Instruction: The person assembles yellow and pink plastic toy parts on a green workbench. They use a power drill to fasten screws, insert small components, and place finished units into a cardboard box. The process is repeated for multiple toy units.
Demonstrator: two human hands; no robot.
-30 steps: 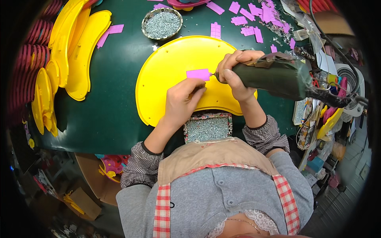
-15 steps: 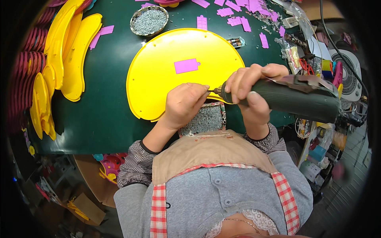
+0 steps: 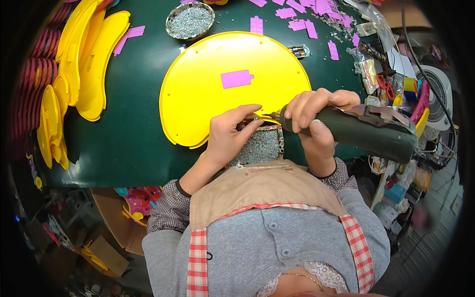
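Dark green tabletop (image 3: 123, 158) fills most of your bench, with a big yellow kidney-shaped plastic panel (image 3: 193, 109) flat on it in front of you, inward curve facing your tan apron (image 3: 257, 185). Curved yellow plastic parts (image 3: 99, 69) are piled far left, dark pink ribbed plastic parts (image 3: 29, 109) stacked outside them. Dark green cylindrical power driver (image 3: 366, 128) is just right of the panel, lying nearly level, bit end pointing left over the panel's near edge. Your right hand (image 3: 319, 116) has it: fingers wrapped over the front end, thumb on the near side, grip closed. Your left hand (image 3: 230, 131) sits over the near edge, thumb and index slightly apart, facing the bit. Rectangular tray of small silvery metal bits (image 3: 255, 148) is below that hand, between panel and apron; round bowl with more (image 3: 190, 22) is beyond the panel, to the left. Flat purple tabbed plate (image 3: 236, 79) lies mid-panel; loose purple plates (image 3: 311, 29) are scattered far right. Smallest: tiny silvery piece (image 3: 256, 119) at your left fingertips, near the bit; can't tell if it's pinched or touching the bit.
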